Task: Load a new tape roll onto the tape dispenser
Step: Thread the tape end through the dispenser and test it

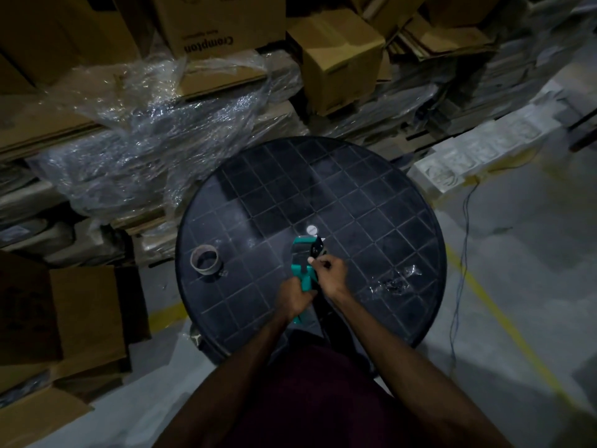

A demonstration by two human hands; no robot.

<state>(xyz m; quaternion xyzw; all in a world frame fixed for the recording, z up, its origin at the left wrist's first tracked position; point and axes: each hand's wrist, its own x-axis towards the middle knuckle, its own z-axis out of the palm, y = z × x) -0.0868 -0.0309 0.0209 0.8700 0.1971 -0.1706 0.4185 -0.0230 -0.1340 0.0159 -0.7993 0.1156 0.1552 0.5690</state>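
Observation:
A teal tape dispenser (301, 257) is held over the near middle of a round black table (371, 189). My left hand (294, 295) is shut around its handle from below. My right hand (330, 273) pinches at the dispenser's right side near its dark roller part; what lies between the fingertips is too dim to tell. A brown tape roll (206, 260), nearly down to its cardboard core, stands on the table to the left of the dispenser, apart from both hands.
A small white round disc (311, 229) lies just beyond the dispenser. Crumpled clear film (392, 281) lies on the table's right side. Cardboard boxes (339, 63) and plastic wrap (151, 130) crowd behind the table. White foam (478, 153) and a wire (465, 221) lie at the right.

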